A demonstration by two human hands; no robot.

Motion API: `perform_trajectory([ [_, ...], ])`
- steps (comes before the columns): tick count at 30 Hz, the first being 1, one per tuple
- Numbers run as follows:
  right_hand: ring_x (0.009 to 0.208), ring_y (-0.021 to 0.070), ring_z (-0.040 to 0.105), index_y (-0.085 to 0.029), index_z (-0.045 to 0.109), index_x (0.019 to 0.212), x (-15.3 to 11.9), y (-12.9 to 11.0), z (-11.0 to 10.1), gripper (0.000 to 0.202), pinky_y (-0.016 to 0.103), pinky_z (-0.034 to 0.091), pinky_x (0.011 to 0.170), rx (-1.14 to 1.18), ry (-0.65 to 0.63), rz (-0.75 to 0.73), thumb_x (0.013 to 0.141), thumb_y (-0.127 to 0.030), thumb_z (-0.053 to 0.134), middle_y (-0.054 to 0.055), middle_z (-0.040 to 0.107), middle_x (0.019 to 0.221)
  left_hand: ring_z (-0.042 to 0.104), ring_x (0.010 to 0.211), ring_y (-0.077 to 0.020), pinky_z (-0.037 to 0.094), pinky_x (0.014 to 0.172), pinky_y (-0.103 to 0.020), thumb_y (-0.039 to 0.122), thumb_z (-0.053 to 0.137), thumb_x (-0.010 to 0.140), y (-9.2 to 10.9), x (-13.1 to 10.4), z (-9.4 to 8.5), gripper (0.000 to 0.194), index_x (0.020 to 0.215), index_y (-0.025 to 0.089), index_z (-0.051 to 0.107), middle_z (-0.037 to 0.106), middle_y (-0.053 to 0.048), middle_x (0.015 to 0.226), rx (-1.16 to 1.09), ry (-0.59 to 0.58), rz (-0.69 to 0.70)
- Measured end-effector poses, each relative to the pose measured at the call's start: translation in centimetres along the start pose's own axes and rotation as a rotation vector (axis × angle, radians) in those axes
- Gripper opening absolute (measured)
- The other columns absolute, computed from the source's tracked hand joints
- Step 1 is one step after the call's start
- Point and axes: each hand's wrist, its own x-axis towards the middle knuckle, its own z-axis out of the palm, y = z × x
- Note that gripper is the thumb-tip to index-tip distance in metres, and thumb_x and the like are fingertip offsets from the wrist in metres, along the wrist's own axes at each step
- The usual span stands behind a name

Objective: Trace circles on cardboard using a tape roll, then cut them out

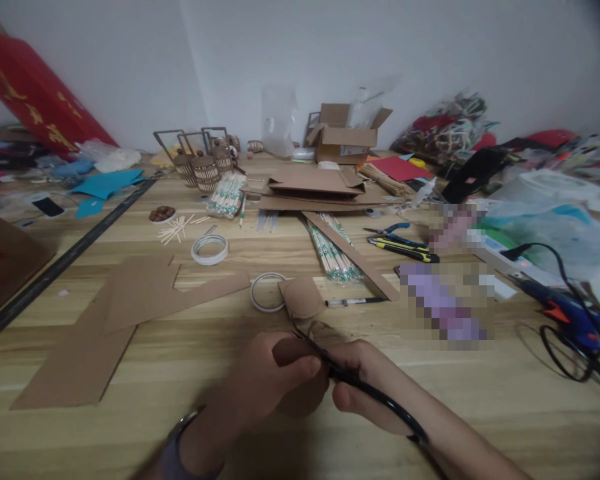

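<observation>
Turning cardboard (311, 391) pinched in the left hand (266, 375), not scissors (351, 379) gripped by the right hand (376, 368), should smooth cuts.

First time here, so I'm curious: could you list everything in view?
Scissors: one, black, right hand
Cardboard piece: one, brown, between hands
Cardboard sheets: several, brown, left and back
Tape rolls: at least two, whitish, middle
Marker: one, black and pale, beyond hands
Stick packs: at least two, pale and green, middle
Pliers: one, blue, right of middle
Cutter knives: about two, yellow and black, by pliers
Glue gun: one, blue, right
Baskets: at least three, brown, back left
Open box: one, brown, back
Table: one, wooden brown, underneath
Other clutter: uncountable, mixed colours, edges
Left fingers: one hand, holding cardboard piece
Right fingers: one hand, holding scissors
</observation>
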Motion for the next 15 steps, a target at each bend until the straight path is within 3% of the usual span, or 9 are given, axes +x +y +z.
perform_trajectory([
  [6,0.064,0.0129,0.037,-0.015,0.064,0.077,0.1,-0.2,-0.1,0.067,0.022,0.032,0.056,0.029,-0.025,0.020,0.082,-0.081,0.059,-0.001,0.044,0.070,0.069,0.080,-0.0227,0.049,0.072,-0.029,0.049,0.075,0.080,0.2,0.2,-0.1,0.029,0.084,0.021,0.077,0.078,-0.001,0.083,-0.029,-0.026,0.017],
  [9,0.061,0.0114,0.032,-0.015,0.060,0.074,0.0,0.2,0.1,0.068,0.022,0.025,0.051,-0.025,0.035,0.079,0.079,-0.083,0.060,-0.003,0.039,0.067,0.068,0.081,-0.0222,0.049,0.074,-0.029,0.039,0.080,0.072,0.1,0.3,0.0,0.021,0.081,0.020,0.075,0.077,0.000,0.081,-0.074,0.074,-0.007],
  [12,0.061,0.0119,0.033,-0.015,0.058,0.072,0.0,0.7,0.7,0.070,0.022,0.024,0.051,-0.089,0.152,0.115,0.076,-0.086,0.061,-0.002,0.039,0.067,0.067,0.077,-0.0208,0.049,0.071,-0.029,0.034,0.083,0.063,-0.1,0.4,0.4,0.027,0.084,0.020,0.074,0.077,0.000,0.080,-0.279,0.215,-0.097],
  [15,0.061,0.0128,0.034,-0.016,0.060,0.073,0.2,0.7,1.2,0.072,0.023,0.027,0.052,-0.136,0.240,0.100,0.074,-0.088,0.059,-0.002,0.041,0.066,0.068,0.077,-0.0200,0.052,0.071,-0.029,0.034,0.086,0.060,-0.4,0.5,1.2,0.037,0.091,0.018,0.075,0.079,-0.003,0.085,-0.552,0.205,-0.146],
])
